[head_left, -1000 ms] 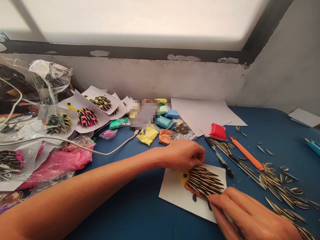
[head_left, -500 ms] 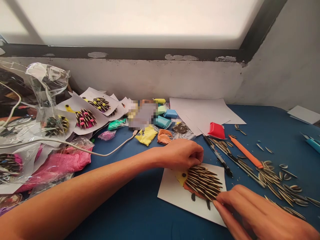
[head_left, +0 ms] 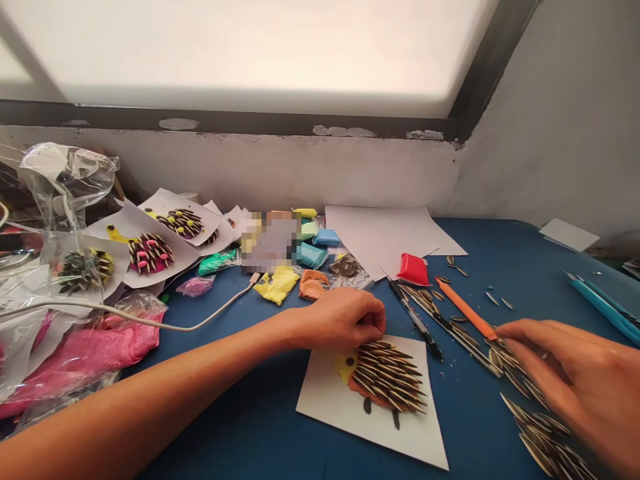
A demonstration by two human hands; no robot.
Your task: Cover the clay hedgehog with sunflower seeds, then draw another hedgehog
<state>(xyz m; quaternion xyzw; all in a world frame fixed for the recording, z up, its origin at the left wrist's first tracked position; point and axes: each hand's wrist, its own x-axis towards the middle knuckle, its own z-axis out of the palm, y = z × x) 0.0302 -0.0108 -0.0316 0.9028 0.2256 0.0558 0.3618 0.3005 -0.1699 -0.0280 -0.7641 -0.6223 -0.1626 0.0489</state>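
A hedgehog picture on a white card (head_left: 370,437) lies on the blue table, with a yellow face, an orange body and overlapping striped sunflower seeds (head_left: 395,377) as spines. My left hand (head_left: 350,319) rests at the card's upper edge, its fingers curled together by the hedgehog's back; what they pinch, if anything, is hidden. My right hand (head_left: 575,373) reaches over the loose seeds (head_left: 547,437) at the right. Its thumb and index finger are slightly apart, close to the lower end of an orange tool (head_left: 465,307). I see nothing held between them.
Beyond the card lie a black pen (head_left: 417,320), a red clay pack (head_left: 414,269) and white sheets (head_left: 385,230). Yellow clay (head_left: 277,285) and other colours sit left of them. Finished seed pictures (head_left: 150,253), a white cable (head_left: 190,327) and a pink bag (head_left: 120,340) crowd the left.
My right hand has left the hedgehog's lower right edge and moved right to the loose seeds and orange tool. My left hand stays by the hedgehog's back. The whole view has shifted slightly.
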